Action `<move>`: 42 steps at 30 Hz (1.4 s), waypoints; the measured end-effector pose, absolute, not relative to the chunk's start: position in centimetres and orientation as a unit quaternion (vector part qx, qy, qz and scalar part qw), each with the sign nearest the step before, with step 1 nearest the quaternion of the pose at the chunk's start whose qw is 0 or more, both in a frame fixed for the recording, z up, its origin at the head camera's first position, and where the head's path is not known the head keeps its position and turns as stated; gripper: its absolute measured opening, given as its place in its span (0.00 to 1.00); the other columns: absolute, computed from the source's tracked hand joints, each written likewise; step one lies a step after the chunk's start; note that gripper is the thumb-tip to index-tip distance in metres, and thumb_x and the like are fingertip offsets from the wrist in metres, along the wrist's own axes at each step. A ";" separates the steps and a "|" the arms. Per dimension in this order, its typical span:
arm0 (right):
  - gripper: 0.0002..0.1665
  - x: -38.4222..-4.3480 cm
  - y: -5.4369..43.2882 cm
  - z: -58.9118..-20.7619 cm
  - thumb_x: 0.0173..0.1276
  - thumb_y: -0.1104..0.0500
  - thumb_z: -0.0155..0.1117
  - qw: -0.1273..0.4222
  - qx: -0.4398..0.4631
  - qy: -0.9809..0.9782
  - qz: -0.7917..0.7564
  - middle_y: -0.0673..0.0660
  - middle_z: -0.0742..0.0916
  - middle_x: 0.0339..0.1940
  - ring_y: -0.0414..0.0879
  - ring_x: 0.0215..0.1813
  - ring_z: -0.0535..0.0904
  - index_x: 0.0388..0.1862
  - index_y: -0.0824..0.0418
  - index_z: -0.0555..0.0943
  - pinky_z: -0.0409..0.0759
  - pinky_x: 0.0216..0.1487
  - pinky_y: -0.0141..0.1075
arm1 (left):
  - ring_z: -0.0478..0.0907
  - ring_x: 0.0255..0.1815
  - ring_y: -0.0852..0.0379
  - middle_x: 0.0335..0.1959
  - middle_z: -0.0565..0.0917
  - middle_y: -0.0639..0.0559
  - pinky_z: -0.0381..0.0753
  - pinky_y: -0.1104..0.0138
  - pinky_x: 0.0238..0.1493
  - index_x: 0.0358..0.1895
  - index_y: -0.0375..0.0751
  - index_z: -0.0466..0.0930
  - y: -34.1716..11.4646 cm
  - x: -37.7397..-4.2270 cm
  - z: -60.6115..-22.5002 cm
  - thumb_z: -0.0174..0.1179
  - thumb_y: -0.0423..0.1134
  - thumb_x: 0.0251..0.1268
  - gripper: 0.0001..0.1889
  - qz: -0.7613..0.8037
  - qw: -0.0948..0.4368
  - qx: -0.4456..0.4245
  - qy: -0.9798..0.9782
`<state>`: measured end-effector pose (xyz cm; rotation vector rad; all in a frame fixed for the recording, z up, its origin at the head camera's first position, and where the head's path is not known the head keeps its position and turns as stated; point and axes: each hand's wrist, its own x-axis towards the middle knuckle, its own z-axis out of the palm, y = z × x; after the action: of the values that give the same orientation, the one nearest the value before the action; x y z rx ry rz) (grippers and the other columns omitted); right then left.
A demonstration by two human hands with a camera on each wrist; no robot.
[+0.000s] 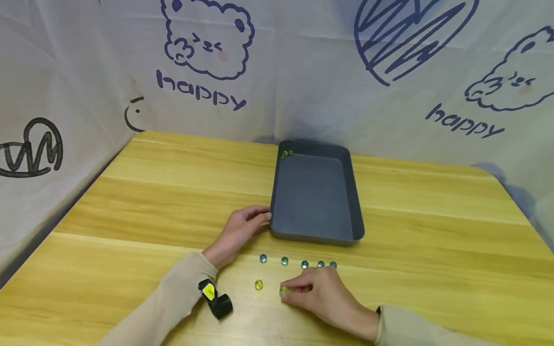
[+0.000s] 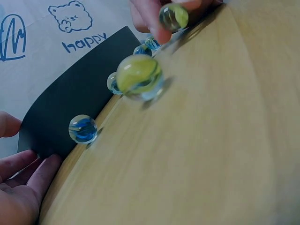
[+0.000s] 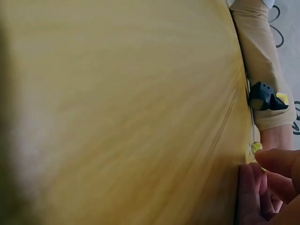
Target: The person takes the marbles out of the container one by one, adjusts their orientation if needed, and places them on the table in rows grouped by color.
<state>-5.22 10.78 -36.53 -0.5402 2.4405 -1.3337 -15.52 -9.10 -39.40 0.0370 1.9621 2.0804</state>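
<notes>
My left hand (image 1: 237, 235) touches the near left corner of a dark grey tray (image 1: 311, 197), its fingers against the outer wall. My right hand (image 1: 322, 294) pinches a yellow marble (image 1: 283, 290) between thumb and fingertips, at the table or just over it. Left of that, another yellow marble (image 1: 258, 284) lies on the wood and looms large in the left wrist view. Several blue marbles (image 1: 284, 261) form a row between the tray and my right hand; the rightmost ones sit close to its knuckles.
A few yellow-green marbles (image 1: 285, 154) lie in the tray's far left corner. The wooden table (image 1: 173, 192) ends at a white cloth (image 1: 303, 72) with drawings. A black wrist camera (image 1: 218, 302) is strapped on my left sleeve.
</notes>
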 end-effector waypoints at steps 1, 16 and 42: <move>0.11 -5.3 10.8 -36.6 0.60 0.56 0.73 0.155 -0.188 0.854 -0.461 0.44 0.86 0.26 0.35 0.28 0.78 0.40 0.59 0.89 0.80 0.27 0.28 | 0.76 0.57 0.46 0.56 0.77 0.35 0.81 0.63 0.55 0.58 0.25 0.74 -9.1 -15.5 -39.4 0.54 0.32 0.70 0.17 0.720 0.140 0.012 0.680; 0.13 -5.6 10.8 -37.2 0.60 0.55 0.72 0.152 -0.182 0.863 -0.447 0.42 0.85 0.24 0.34 0.26 0.76 0.42 0.59 0.89 0.77 0.25 0.28 | 0.76 0.57 0.46 0.56 0.77 0.36 0.81 0.64 0.54 0.58 0.25 0.74 -9.0 -15.6 -39.4 0.54 0.32 0.71 0.17 0.716 0.144 0.011 0.683; 0.15 -5.7 10.8 -37.2 0.60 0.54 0.73 0.161 -0.175 0.861 -0.449 0.42 0.83 0.21 0.35 0.23 0.74 0.44 0.58 0.88 0.75 0.22 0.28 | 0.76 0.57 0.45 0.56 0.77 0.35 0.81 0.64 0.54 0.58 0.25 0.74 -9.1 -15.4 -39.1 0.54 0.32 0.71 0.17 0.718 0.142 0.005 0.682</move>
<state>-5.65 10.78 -37.20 -0.4996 2.4580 -1.2831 -15.40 -9.15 -39.13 0.0144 1.9669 2.0708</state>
